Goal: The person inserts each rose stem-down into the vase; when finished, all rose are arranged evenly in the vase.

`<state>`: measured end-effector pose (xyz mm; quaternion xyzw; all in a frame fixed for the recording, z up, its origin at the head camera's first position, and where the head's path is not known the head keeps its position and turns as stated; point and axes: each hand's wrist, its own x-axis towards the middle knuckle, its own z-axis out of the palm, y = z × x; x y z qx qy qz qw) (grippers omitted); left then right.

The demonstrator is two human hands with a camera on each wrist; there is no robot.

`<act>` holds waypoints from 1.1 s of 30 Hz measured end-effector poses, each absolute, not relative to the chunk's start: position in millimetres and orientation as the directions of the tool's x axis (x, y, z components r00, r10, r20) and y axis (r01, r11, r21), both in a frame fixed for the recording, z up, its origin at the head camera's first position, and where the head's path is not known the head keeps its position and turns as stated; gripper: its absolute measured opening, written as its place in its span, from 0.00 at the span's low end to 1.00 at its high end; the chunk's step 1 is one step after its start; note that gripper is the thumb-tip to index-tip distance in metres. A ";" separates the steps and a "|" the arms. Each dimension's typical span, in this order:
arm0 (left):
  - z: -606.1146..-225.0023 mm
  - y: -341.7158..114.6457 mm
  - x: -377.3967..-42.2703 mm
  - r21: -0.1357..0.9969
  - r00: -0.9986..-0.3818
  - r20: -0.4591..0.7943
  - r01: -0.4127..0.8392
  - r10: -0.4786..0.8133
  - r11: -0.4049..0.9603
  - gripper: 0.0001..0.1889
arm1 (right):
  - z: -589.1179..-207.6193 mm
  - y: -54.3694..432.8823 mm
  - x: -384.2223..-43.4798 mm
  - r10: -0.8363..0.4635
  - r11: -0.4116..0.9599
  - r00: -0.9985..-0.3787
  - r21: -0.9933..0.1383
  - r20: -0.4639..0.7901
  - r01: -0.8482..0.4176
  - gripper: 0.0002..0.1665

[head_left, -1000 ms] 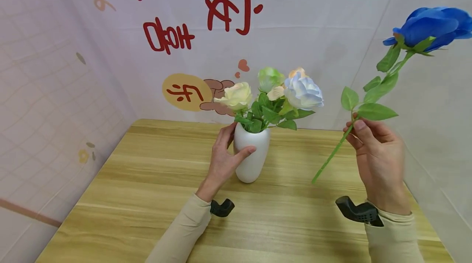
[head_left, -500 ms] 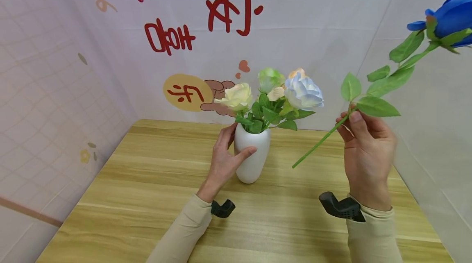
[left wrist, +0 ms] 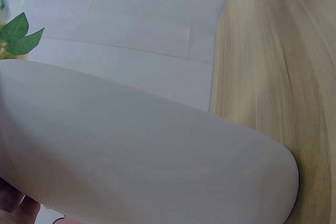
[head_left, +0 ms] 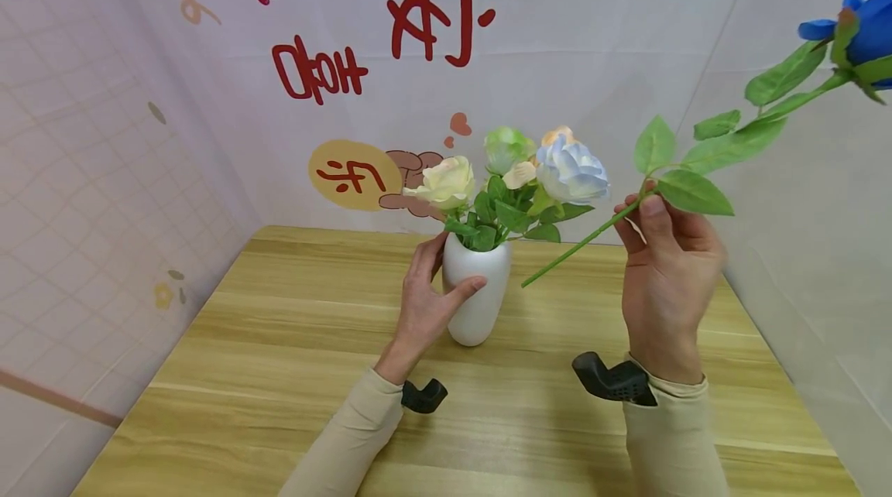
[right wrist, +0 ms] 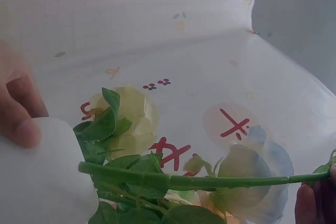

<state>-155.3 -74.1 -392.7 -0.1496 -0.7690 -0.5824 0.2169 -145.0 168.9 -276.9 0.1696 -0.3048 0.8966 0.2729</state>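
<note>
A white vase [head_left: 481,296] stands on the wooden table, and my left hand [head_left: 428,303] grips it around its left side, thumb across the front. Several artificial flowers fill it: a cream rose [head_left: 446,183], a green one [head_left: 509,150], a peach one partly hidden, and a pale blue one [head_left: 573,172]. To the right, my right hand [head_left: 665,272] pinches the green stem of a blue rose [head_left: 867,40] between thumb and fingers. This stem slants, bloom up at the right and cut off by the frame, lower end near the vase. The right wrist view shows the stem [right wrist: 178,181] passing before the bouquet.
The wooden table [head_left: 279,342] meets a pale wall cloth [head_left: 592,32] with red lettering behind the vase. More cloth hangs at the left and right sides. A black wrist mount [head_left: 613,379] sits on the right sleeve, another [head_left: 423,396] on the left.
My right hand has moved left and slightly up with the blue rose, tilting it flatter; the stem's lower end is closer to the vase. My left hand and the vase stay put.
</note>
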 end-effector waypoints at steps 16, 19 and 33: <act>-393.4 -66.8 -152.3 0.820 -0.843 0.532 0.490 -0.079 0.295 0.43 | -270.2 139.9 -153.7 0.480 -0.601 -0.738 -0.435 0.475 -0.670 0.15; -393.3 -66.4 -152.0 0.824 -0.845 0.529 0.487 -0.083 0.290 0.43 | -271.9 133.8 -155.1 0.491 -0.583 -0.728 -0.441 0.478 -0.682 0.15; -392.7 -63.3 -150.2 0.833 -0.853 0.514 0.469 -0.096 0.294 0.44 | -288.2 124.2 -159.8 0.523 -0.409 -0.678 -0.546 0.517 -0.732 0.12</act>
